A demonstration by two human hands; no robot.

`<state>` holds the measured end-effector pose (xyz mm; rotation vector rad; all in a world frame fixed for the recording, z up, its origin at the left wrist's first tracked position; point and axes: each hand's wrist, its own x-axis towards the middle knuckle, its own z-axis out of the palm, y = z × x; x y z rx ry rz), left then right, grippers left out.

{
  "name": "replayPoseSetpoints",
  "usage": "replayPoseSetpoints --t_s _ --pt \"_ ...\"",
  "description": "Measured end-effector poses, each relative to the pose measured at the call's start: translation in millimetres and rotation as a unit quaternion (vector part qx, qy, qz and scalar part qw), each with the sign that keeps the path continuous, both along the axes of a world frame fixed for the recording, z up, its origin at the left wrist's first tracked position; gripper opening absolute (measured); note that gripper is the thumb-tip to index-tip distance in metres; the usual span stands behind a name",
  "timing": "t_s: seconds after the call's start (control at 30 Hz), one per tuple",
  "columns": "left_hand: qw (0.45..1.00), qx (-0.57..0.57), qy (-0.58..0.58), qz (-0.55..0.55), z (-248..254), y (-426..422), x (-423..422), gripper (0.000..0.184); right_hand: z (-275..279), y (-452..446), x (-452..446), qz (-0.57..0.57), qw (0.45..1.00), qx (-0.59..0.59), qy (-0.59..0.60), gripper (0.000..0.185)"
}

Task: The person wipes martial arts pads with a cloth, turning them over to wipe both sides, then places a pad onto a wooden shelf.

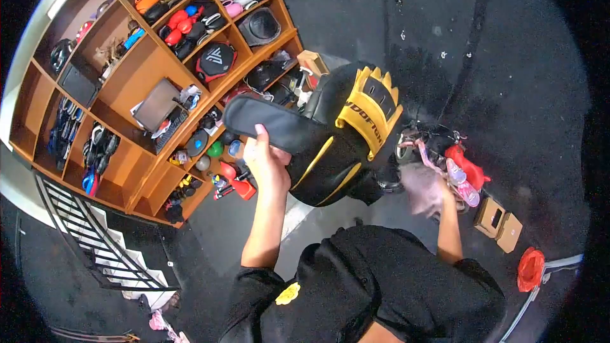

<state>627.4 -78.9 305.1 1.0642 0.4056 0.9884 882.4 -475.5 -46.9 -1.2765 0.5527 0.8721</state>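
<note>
While the left hand (268, 164) grips the black flap (264, 116) of black-and-yellow padded fight gear (348, 143) mid-frame, holding it steady should let the right hand (447, 194), grasping blurred greyish cloth (419, 184) right of centre, work evenly.

1 L hand (270, 164), 1 R hand (446, 198), min. 1 blk/yellow padded mitt (324, 174) at L hand, 1 gray cloth (419, 187) at R hand, 2 cardbd boxes (508, 234), 1 wood shelving unit (136, 181) beyond L hand, 1 green ball (215, 149) nr L hand
</note>
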Motion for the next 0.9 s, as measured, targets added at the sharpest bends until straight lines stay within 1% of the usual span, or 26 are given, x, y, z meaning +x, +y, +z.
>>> replayPoseSetpoints --t_s 0.03,0.07,0.13,0.17,0.2,0.23,0.27,0.3,0.37,0.4,0.43,0.47,0.5,0.53,0.57,0.6,0.63,0.67,0.7,0.73,0.77,0.8,0.83,0.9 --pt "1.000 0.003 -0.005 -0.031 1 7 -5 0.024 26 18 -13 0.158 0.977 0.004 -0.140 0.044" --pt "0.998 0.000 -0.051 -0.021 6 0 1 0.027 46 32 -23 0.308 0.910 0.007 -0.276 0.053" --pt "0.999 -0.016 -0.037 -0.034 3 2 3 0.025 137 77 -73 0.253 0.926 0.112 -0.257 0.054" --pt "0.998 -0.032 -0.021 -0.043 1 4 1 0.026 162 96 -88 0.223 0.890 0.317 -0.239 0.053" --pt "0.999 -0.024 -0.008 -0.038 -1 -3 0 0.026 181 121 -101 0.173 0.897 0.313 -0.260 0.034" --pt "0.998 -0.035 -0.013 -0.043 -6 -8 3 0.026 115 127 -91 0.143 0.803 0.446 -0.368 0.015" --pt "0.998 -0.043 -0.021 -0.048 -14 -13 4 0.027 14 165 -62 0.054 0.686 0.309 -0.657 0.016" --pt "0.995 -0.028 -0.017 -0.093 -19 -14 -1 0.027 15 164 -71 0.045 0.687 0.307 -0.657 0.016" --pt "0.990 -0.063 0.063 -0.111 -32 -9 -4 0.028 33 176 -72 0.033 0.691 0.304 -0.655 0.015" --pt "0.988 -0.069 0.085 -0.111 -51 3 -9 0.022 44 184 -72 0.029 0.693 0.304 -0.653 0.014" --pt "1.000 0.015 0.022 0.003 -67 2 -1 0.032 61 205 -81 0.027 0.696 0.304 -0.650 0.014" --pt "0.987 0.099 -0.041 0.119 -78 -4 5 0.047 64 202 -88 0.026 0.700 0.306 -0.645 0.013" --pt "0.961 0.182 0.135 0.159 -80 -4 -9 0.073 62 198 -106 0.025 0.704 0.308 -0.639 0.013" --pt "0.857 0.396 0.179 0.276 -106 12 -12 0.075 43 168 -134 0.023 0.710 0.313 -0.631 0.013" --pt "0.825 0.493 0.172 0.219 -118 28 -28 0.068 8 116 -170 0.021 0.715 0.318 -0.623 0.013" --pt "0.771 0.582 0.229 0.122 -123 50 -45 0.058 -23 70 -202 0.015 0.718 0.322 -0.617 0.013" --pt "0.751 0.576 0.303 0.110 -138 55 -58 0.056 -31 57 -219 0.011 0.721 0.325 -0.612 0.013" --pt "0.807 0.520 0.280 0.021 -157 76 -72 0.051 -25 63 -226 0.011 0.725 0.326 -0.606 0.013" --pt "0.812 0.494 0.312 0.002 -164 86 -90 0.046 14 81 -240 0.014 0.733 0.327 -0.596 0.013" --pt "0.815 0.466 0.345 -0.019 -171 95 -109 0.043 44 152 -209 0.017 0.743 0.326 -0.584 0.013" --pt "0.833 0.429 0.344 -0.060 -175 107 -121 0.047 111 241 -169 0.019 0.750 0.328 -0.574 0.013" --pt "0.946 0.155 0.188 -0.213 -164 111 -131 0.051 126 260 -171 0.024 0.758 0.329 -0.563 0.013" --pt "0.943 -0.064 0.306 -0.113 -176 120 -146 0.055 148 292 -180 0.029 0.765 0.329 -0.552 0.014" --pt "0.959 -0.111 0.143 -0.218 -130 107 -181 0.059 175 328 -195 0.044 0.781 0.331 -0.528 0.014"
